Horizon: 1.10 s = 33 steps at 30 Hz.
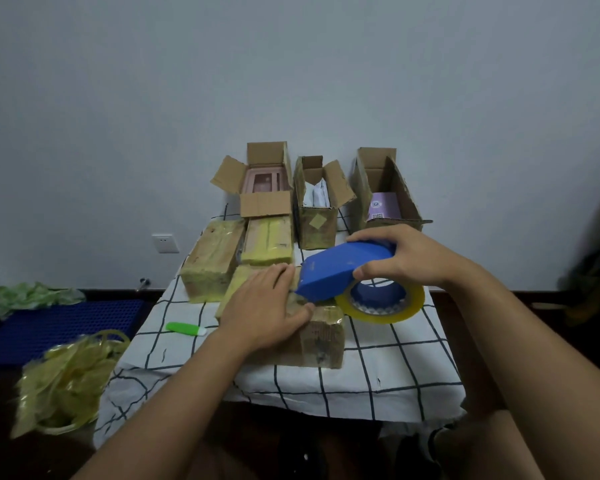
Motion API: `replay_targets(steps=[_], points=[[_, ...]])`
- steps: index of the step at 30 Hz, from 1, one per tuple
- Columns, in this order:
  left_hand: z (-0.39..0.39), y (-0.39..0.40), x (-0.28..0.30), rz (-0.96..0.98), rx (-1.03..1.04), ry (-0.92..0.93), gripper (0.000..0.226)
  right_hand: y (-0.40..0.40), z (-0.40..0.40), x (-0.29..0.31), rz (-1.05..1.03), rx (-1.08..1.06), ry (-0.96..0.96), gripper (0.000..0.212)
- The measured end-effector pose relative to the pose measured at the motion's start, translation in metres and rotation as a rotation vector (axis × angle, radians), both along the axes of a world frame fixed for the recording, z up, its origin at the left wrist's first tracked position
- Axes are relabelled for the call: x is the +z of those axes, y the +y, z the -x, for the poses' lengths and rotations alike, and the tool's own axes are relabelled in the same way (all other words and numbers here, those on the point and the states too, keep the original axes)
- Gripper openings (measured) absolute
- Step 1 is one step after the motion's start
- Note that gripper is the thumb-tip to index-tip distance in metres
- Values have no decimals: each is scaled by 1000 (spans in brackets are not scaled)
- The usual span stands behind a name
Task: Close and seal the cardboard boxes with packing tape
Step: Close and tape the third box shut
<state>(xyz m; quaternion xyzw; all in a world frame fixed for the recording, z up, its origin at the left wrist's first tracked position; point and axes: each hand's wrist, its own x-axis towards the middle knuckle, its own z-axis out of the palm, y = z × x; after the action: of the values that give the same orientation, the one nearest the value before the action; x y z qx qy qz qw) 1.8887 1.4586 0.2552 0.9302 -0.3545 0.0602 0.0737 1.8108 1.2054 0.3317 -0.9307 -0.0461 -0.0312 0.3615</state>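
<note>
Head view: left hand (pixel 267 306) fingers spread flat on box (pixel 321 337); right hand (pixel 400 256) fingers grip tape dispenser (pixel 340 271) touching it.

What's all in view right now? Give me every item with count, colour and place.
Open boxes: 3, brown, back row by the wall.
Taped boxes: 2, brown under yellowish tape, middle row left.
Box being taped: 1, brown, table centre, under the left hand.
Tape dispenser: 1, blue with a yellow tape roll, over that box.
Cutter: 1, green and white, on the cloth, left.
Tablecloth: 1, white with a dark grid.
Tape scraps: yellow pile, lower left.
Crate: 1, blue, left floor.
Wall socket: 1, white.
Left hand: presses flat on the box.
Right hand: grips the dispenser.
</note>
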Motion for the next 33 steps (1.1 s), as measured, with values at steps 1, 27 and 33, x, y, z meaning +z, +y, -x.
replay_targets(steps=[1,27,33], points=[[-1,1,0,-1,0,-1,86,-1,0,1,2,3,-3,58],[35,1,-20,31,292,-46,110,-23,15,-16,-28,-21,19,67],[35,7,-12,1,198,-45,94,-21,18,-16,-46,-30,33,60]])
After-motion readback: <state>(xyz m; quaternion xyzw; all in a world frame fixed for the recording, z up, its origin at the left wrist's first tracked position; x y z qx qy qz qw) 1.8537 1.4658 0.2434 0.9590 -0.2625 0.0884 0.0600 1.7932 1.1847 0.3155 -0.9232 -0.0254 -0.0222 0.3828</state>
